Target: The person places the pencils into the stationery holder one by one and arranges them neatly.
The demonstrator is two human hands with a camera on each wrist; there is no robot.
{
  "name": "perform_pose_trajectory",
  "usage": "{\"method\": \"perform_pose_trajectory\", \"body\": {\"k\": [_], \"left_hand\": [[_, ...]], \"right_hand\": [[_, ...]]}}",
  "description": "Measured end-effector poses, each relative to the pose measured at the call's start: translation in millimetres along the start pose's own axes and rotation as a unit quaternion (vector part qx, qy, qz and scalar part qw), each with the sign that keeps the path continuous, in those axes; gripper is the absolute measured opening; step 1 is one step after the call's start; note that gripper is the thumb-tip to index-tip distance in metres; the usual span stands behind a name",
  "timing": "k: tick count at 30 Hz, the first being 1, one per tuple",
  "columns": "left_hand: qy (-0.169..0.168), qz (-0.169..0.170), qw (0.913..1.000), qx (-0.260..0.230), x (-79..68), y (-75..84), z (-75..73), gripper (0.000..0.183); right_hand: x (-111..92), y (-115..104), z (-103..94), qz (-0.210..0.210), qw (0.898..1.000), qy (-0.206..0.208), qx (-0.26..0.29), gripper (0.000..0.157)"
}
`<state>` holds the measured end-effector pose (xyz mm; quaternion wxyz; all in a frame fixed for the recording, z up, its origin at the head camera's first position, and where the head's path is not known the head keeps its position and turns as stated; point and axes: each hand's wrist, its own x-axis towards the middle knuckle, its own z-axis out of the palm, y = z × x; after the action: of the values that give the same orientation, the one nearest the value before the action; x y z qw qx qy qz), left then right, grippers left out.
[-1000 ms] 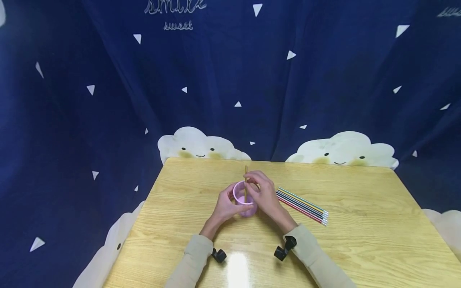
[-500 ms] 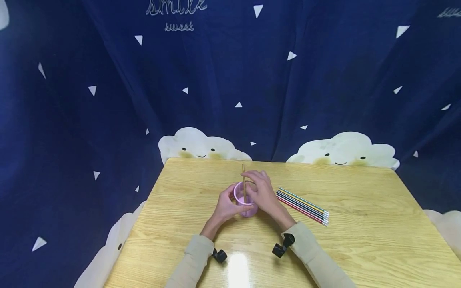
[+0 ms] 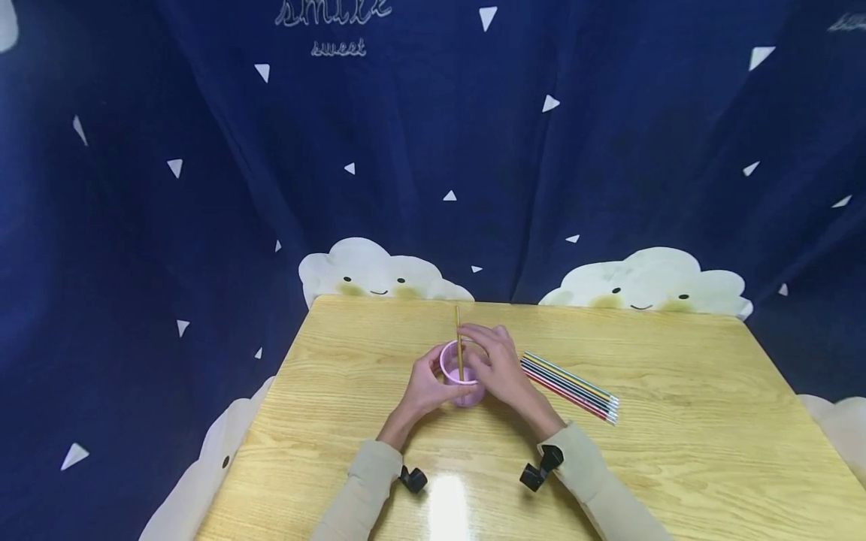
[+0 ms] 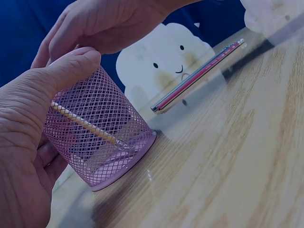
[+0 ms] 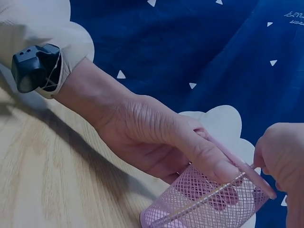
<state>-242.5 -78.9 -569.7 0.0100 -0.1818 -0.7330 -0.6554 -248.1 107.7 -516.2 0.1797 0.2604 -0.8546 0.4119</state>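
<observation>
My left hand (image 3: 426, 387) grips a pink mesh pencil cup (image 4: 102, 123) from its left side, thumb along the rim. The cup stands on the wooden table, its mouth facing up in the head view. A yellow pencil (image 3: 458, 319) leans inside it, upper part sticking out above the rim. Through the mesh in the left wrist view, the pencil slants down to the cup's floor. My right hand (image 3: 497, 364) hovers over the cup's right rim, forefinger tip right at the pencil and thumb apart from it. In the right wrist view this hand (image 5: 285, 156) is partly cut off.
Several striped pencils (image 3: 571, 387) lie side by side on the wooden table (image 3: 704, 421), to the right of my right hand. A dark blue curtain (image 3: 433, 135) with white clouds hangs behind the table. A black camera sits on each wrist.
The pencil's top has tipped slightly left. My right thumb has come away from the pencil, and that hand has shifted slightly right. My left hand keeps its hold on the cup.
</observation>
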Motion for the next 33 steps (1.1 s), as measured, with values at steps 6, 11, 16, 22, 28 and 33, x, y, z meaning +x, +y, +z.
{"method": "perform_pose_trajectory", "body": {"k": [6, 11, 16, 22, 28, 33], "left_hand": [[-0.005, 0.003, 1.0, 0.001, -1.5, -2.0, 1.1, 0.084], [0.001, 0.014, 0.9999, 0.003, 2.4, -0.8, 1.4, 0.081], [0.004, 0.011, 0.9999, -0.004, 5.2, -0.2, 0.6, 0.082], [0.006, 0.009, 0.9999, -0.006, 3.3, -0.5, 0.8, 0.082], [0.001, 0.006, 0.9999, -0.012, 1.1, -1.5, 1.2, 0.081], [0.002, 0.014, 0.9998, -0.012, 1.4, -1.9, 0.4, 0.081]], "right_hand": [[-19.9, 5.2, -9.8, -0.002, 0.999, 0.043, 0.018, 0.04], [-36.0, 16.2, -16.9, -0.01, 0.996, 0.085, 0.006, 0.037], [-53.6, 25.6, -22.4, -0.009, 0.995, 0.096, -0.006, 0.033], [-78.6, 36.2, -28.3, -0.02, 0.995, 0.09, -0.046, 0.032], [-108.4, 48.6, -36.5, -0.006, 0.99, 0.051, -0.132, 0.036], [-124.1, 60.6, -46.4, 0.004, 0.979, 0.02, -0.201, 0.037]]}}
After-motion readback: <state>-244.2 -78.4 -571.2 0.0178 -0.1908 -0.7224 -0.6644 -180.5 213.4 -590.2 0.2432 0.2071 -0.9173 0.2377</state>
